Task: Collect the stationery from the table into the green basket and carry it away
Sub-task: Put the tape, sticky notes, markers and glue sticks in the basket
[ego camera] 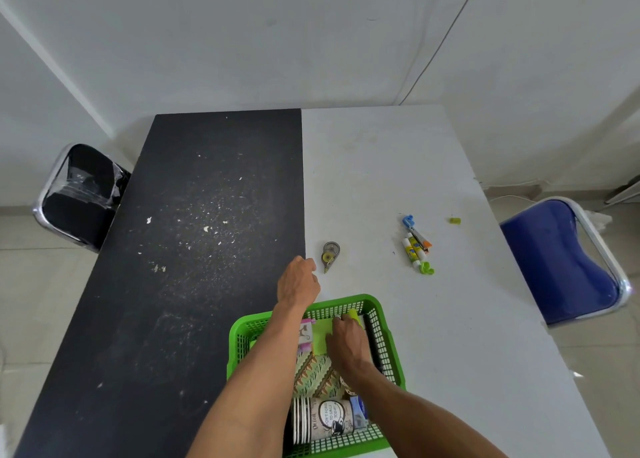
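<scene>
Soft even daylight, wide-angle edge distortion.

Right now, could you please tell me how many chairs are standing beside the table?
2: a black chair on the left, beside the black tabletop, and a blue chair on the right, beside the white tabletop. Any nearer the camera would be out of view.

Head-worn view, down onto table [381, 167]
</scene>
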The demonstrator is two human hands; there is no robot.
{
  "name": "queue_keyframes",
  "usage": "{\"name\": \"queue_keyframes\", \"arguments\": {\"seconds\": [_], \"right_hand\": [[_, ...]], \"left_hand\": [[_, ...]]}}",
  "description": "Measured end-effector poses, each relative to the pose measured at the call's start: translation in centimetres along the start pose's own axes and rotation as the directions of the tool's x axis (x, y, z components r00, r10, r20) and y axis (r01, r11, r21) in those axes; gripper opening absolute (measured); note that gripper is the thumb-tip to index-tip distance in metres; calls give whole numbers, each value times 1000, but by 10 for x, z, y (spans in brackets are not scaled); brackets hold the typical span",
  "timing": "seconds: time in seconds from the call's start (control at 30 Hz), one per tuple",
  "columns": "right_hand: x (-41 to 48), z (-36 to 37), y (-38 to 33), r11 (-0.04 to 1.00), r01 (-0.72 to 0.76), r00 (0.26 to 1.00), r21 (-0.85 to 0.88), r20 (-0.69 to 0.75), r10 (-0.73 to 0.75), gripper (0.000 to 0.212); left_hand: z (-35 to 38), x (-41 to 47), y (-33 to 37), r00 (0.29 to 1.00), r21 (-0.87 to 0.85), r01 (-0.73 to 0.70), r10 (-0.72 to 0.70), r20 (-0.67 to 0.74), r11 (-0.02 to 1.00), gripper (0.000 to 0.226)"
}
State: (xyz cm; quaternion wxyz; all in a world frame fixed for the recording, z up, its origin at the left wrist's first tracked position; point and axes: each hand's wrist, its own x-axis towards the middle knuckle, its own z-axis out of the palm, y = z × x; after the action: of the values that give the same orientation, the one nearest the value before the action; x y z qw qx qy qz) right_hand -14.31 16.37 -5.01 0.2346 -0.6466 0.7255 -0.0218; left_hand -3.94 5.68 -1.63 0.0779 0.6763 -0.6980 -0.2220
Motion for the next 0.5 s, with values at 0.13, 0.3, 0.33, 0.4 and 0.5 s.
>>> {"name": "queue_keyframes", "arguments": {"seconds": [0.13,0.3,0.33,0.4,0.5], "right_hand": [[20,-21,6,992,65,957,108,-290,-31,17],[79,-66,39,961,21,875,274,-471,116,10],[91,-75,48,953,-23,874,303,-456,166,10],[116,-93,69,943,-104,885,317,-402,233,12],[155,-111,110,941,-203,887,271,-356,294,19]], "left_hand": [[3,12,9,1000,18,-5,5,10,1000,24],[15,38,41,999,2,-41,41,27,999,23],[20,44,48,998,-3,-53,53,41,999,25],[28,57,61,994,-18,-79,80,70,997,28],[43,75,74,991,-42,-90,94,94,995,28]]}}
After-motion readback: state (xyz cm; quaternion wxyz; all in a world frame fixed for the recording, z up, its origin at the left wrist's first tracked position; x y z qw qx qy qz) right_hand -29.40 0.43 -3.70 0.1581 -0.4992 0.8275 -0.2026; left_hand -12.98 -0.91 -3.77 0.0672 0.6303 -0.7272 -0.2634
